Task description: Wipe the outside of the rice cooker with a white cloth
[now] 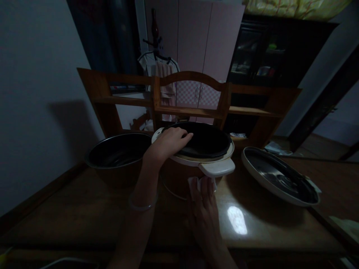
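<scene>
A round electric cooker [179,175] with a cream rim, a white side handle [220,169] and a dark inside stands on the wooden table [252,228]. My left hand [168,144] lies flat on the cooker's near-left rim, fingers stretched out over the dark inside. My right hand [204,203] presses a white cloth [198,183] against the cooker's brown outer wall, just under the handle. A clear bangle sits on my left wrist.
A dark metal inner pot [119,155] stands left of the cooker. The cooker's lid [280,175] lies upside down on the right. A wooden shelf unit [190,97] rises behind the table, with a wall at left and a dark cabinet beyond.
</scene>
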Motion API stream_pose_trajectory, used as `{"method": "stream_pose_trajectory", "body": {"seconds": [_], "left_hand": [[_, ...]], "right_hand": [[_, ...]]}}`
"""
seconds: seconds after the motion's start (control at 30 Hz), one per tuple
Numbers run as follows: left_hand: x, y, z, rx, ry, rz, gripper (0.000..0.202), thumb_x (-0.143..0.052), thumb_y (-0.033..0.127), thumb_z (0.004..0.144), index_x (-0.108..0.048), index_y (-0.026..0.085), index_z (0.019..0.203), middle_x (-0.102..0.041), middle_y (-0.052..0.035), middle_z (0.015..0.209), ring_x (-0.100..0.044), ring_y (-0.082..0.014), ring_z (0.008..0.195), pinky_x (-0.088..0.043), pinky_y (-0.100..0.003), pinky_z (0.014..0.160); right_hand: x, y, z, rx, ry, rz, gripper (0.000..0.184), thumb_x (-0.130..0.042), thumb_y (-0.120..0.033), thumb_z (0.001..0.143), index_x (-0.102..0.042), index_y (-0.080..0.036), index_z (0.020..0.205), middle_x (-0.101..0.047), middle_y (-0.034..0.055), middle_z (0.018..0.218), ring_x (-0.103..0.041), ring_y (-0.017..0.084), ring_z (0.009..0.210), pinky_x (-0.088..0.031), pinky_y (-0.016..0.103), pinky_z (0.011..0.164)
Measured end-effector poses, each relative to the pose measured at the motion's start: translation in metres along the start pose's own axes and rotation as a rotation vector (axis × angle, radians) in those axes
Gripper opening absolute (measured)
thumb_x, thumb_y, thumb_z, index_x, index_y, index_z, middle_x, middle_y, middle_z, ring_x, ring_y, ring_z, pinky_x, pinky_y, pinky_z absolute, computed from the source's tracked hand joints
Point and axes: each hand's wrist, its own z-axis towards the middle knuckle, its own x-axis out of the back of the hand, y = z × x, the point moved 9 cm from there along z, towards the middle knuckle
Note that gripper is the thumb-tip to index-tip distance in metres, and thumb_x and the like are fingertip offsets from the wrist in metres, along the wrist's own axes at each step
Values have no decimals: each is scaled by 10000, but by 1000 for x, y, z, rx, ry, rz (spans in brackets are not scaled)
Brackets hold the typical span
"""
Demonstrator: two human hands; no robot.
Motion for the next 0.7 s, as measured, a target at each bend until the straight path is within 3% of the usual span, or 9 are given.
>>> {"method": "stream_pose_trajectory", "body": {"seconds": [0.2,0.37,0.5,0.7], "left_hand": [[1,1,0,9,-19,-1,459,-408,424,1054,-797,181,1086,-785,-103,1141,-712,-271,1100,-483,-332,906],[2,3,-1,1,-20,-4,463,-402,413,1057,-801,177,1055,-793,-97,1097,-725,-255,1043,-484,-321,874],[1,2,-1,1,-13,-4,465,-406,425,1053,-800,178,1027,-792,-92,1095,-719,-255,1062,-481,-317,888],[1,2,0,1,-19,-1,468,-401,428,1053,-794,177,1021,-790,-89,1093,-718,-246,1055,-481,-300,879]], "right_hand": [[1,0,0,12,20,-18,793,-442,3,926,-200,-201,1654,-201,131,1729,-149,382,1597,-334,676,1215],[0,2,-1,10,4,-4,792,-457,-6,928,-211,-210,1652,-150,116,1743,-126,382,1600,-316,662,1227],[0,2,-1,7,-7,-2,798,-440,6,929,-189,-208,1656,-211,124,1727,-137,366,1601,-301,654,1237],[-2,4,0,7,8,-52,830,-471,-13,929,-147,-236,1660,9,100,1757,-42,366,1611,-378,632,1200]]}}
